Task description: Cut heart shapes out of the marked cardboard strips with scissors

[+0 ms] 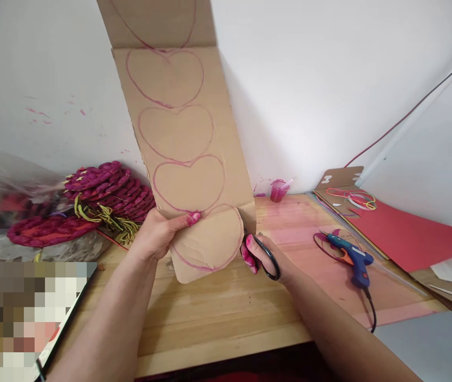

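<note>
wood table [218, 313] below all. cardboard [178, 132] upright above table: tall strip with drawn hearts, probably light and stiff but bends at creases, so grip low. left hand [156, 233] pinches its bottom edge. right hand [285, 265] closed through scissors [270, 258], blades at its right edge.

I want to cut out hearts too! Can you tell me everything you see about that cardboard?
The cardboard is a long brown strip, creased across, held upright above the wooden table. Five pink hearts are drawn down it; the top one runs out of view. The lowest is cut round along its bottom. The left hand pinches its lower edge; scissors in the right hand meet its right side.
</note>
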A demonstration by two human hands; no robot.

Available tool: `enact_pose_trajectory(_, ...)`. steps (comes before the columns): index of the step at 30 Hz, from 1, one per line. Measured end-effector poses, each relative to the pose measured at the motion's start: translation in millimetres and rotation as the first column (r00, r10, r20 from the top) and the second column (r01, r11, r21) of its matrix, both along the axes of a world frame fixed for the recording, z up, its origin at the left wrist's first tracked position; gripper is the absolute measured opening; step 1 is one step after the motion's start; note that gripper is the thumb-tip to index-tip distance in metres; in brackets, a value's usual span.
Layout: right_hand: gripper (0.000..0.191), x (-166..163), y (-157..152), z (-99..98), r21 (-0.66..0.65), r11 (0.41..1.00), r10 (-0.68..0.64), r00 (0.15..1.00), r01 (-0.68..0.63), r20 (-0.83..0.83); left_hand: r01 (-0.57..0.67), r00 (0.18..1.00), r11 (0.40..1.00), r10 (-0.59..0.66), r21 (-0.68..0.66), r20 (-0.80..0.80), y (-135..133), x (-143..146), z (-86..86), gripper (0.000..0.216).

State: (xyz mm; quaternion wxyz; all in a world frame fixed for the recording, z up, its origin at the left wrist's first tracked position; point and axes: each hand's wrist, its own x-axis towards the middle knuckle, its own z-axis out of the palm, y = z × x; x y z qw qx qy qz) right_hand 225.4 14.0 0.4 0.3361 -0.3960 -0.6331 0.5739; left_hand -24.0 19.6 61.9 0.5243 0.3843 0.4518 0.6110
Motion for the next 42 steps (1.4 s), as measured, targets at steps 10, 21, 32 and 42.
enact_pose_trajectory(10, 0.072, 0.6, -2.8, 2.2, -0.038, 0.999, 0.026, 0.999, -0.027, -0.024, 0.023, 0.999, 0.999, -0.024, -0.043, -0.025, 1.8, -4.2, -3.0, 0.052)
enact_pose_trajectory(21, 0.063, 3.9, -1.3, -0.7, -0.002, 0.999, 0.037, 0.998, -0.037, 0.049, 0.122, 0.987, 0.988, -0.131, -0.097, -0.095, -0.5, -9.0, 2.4, 0.057)
enact_pose_trajectory(32, 0.052, 2.3, -3.0, -12.6, 0.054, 0.997, -0.07, 0.982, 0.061, 0.173, 0.194, 0.973, 0.972, -0.207, -0.13, -0.099, 2.1, -21.2, 0.8, 0.056)
enact_pose_trajectory(42, 0.054, -8.8, -1.4, -11.2, -0.003, 0.93, -0.363, 0.919, 0.367, -0.151, 0.165, 0.937, 0.985, -0.17, 0.042, 0.306, 3.9, 0.1, -0.4, 0.092)
